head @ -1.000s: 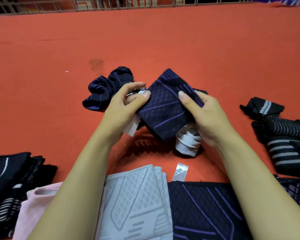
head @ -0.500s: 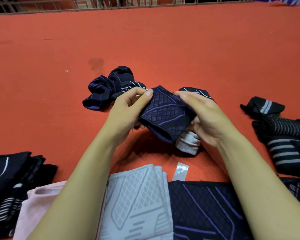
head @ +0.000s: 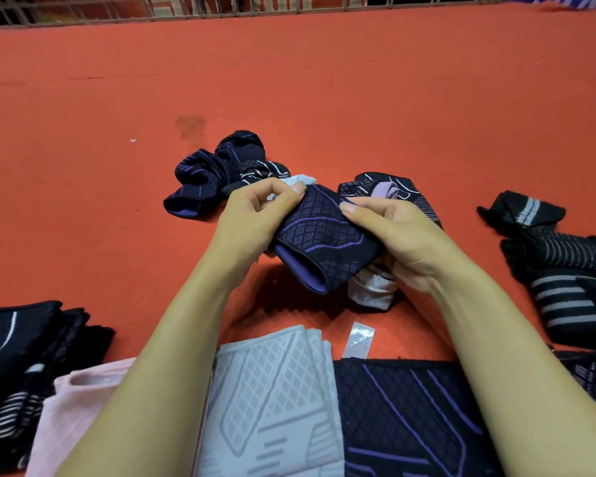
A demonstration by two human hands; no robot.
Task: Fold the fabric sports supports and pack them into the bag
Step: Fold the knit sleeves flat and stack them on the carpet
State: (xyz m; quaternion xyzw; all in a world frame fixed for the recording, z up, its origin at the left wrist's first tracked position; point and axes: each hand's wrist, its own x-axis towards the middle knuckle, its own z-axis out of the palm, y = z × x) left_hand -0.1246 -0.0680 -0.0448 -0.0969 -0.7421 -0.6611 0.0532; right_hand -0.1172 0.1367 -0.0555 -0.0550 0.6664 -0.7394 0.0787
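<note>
A navy support with purple lines (head: 319, 241) is held folded between both hands above the orange mat. My left hand (head: 255, 222) pinches its left edge, with a white tag (head: 298, 180) showing at the fingertips. My right hand (head: 399, 235) grips its right side, thumb on top. A white support (head: 370, 290) lies under my right hand. Behind, a crumpled navy support (head: 217, 173) and a dark patterned one (head: 386, 189) lie on the mat. No bag is in view.
Folded supports lie along the near edge: a black stack (head: 18, 356), a pink one (head: 69, 407), a grey one (head: 276, 401), a navy one (head: 403, 418). Black striped supports (head: 565, 270) sit at the right. A small clear wrapper (head: 358, 340) lies nearby. A metal railing (head: 221, 5) bounds the far side.
The navy support went from a flat raised square to a folded, rolled bundle, lowered slightly. Both hands closed in around it, and the dark patterned support behind came into view.
</note>
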